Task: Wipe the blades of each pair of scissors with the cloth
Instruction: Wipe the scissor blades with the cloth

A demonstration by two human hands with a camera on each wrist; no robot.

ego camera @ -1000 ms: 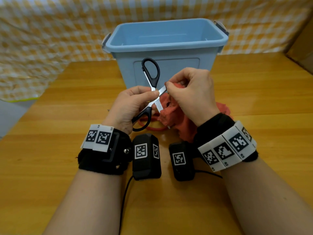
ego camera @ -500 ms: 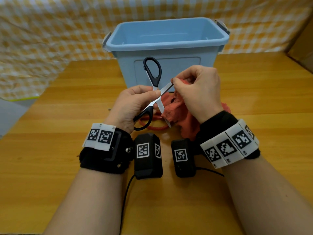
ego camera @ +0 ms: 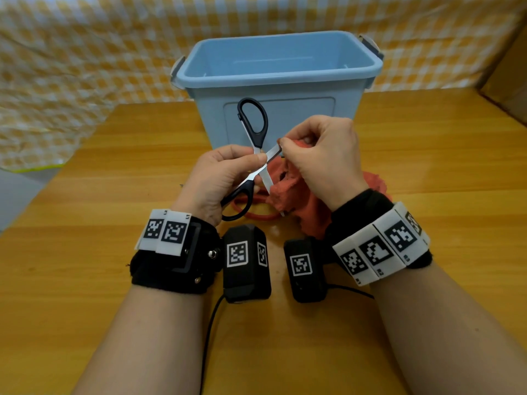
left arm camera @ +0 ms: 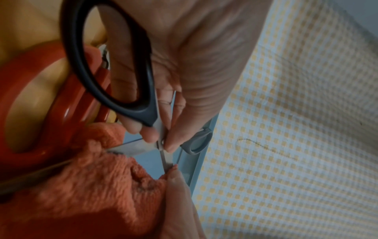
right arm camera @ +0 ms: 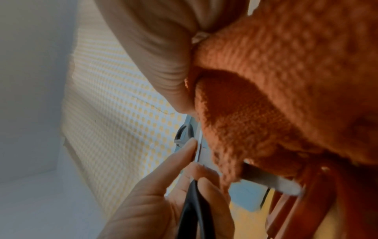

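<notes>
The black-handled scissors (ego camera: 258, 155) are held spread above the table (ego camera: 114, 172), one blade slanting up to the right. The left hand (ego camera: 219, 178) pinches them at the pivot. The right hand (ego camera: 322, 155) pinches the orange cloth (ego camera: 288, 192) around that blade's outer end, so the wipe likely runs along the blade's length. Red-handled scissors (ego camera: 251, 208) lie beneath.
</notes>
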